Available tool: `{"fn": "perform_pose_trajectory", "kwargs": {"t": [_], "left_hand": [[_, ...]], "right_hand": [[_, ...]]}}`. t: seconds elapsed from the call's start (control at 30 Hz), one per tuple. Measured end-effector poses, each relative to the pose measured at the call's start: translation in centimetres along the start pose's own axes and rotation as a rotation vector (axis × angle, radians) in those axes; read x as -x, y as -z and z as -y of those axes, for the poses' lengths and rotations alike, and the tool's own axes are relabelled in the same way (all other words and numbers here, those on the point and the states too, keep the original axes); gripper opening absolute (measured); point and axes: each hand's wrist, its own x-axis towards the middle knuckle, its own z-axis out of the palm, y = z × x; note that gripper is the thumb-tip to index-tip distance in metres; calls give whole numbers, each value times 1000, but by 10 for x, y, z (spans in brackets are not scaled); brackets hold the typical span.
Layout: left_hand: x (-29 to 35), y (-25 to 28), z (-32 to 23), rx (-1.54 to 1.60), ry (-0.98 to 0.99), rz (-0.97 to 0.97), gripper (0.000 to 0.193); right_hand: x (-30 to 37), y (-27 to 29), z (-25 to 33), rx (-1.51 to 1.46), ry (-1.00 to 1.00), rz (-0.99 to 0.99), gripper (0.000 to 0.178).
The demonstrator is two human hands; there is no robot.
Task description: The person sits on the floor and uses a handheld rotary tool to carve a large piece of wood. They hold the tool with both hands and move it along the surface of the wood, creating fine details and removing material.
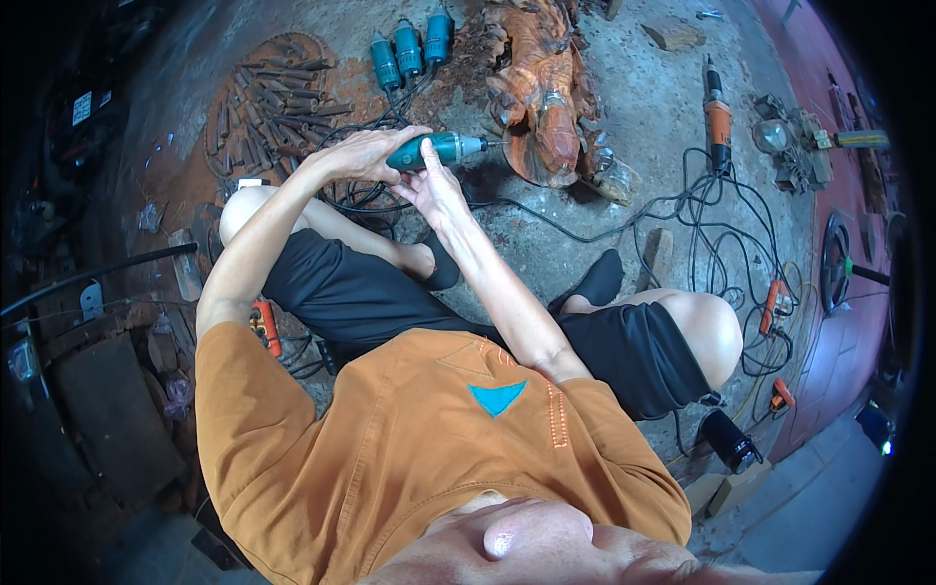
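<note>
A teal rotary grinder (450, 148) lies level between my two hands, its grey nose and thin bit pointing right. My left hand (369, 154) wraps the rear of its body from the left. From below, my right hand (436, 187) grips it too, thumb laid up along the side and fingers curled underneath. The bit's tip is close to the left edge of a reddish-brown wood carving (558, 132); whether they touch I cannot tell. The carving rests on the concrete floor, its rounded base toward me.
Three teal motor tools (409, 49) stand at the back, left of the carving. Many gouges (263, 107) lie heaped at far left. An orange power tool (720, 127) trails tangled black cables (707, 210) at right. A wood block (658, 263) sits near my right foot.
</note>
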Motion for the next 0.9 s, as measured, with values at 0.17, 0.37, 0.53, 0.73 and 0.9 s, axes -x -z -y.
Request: {"fn": "perform_pose_trajectory", "kwargs": {"t": [0.17, 0.37, 0.53, 0.73, 0.9], "left_hand": [[-4, 0, 0, 15, 28, 7, 89], [-10, -4, 7, 17, 12, -1, 90], [-14, -6, 9, 36, 19, 1, 90], [-16, -8, 12, 34, 33, -11, 88], [-20, -13, 17, 36, 34, -28, 88]], "right_hand": [[-5, 3, 4, 2, -18, -19, 65], [-10, 7, 8, 18, -30, -26, 59], [-11, 8, 13, 32, -21, -20, 60], [-16, 11, 16, 45, -42, -47, 61], [-23, 18, 15, 61, -31, -27, 64]]}}
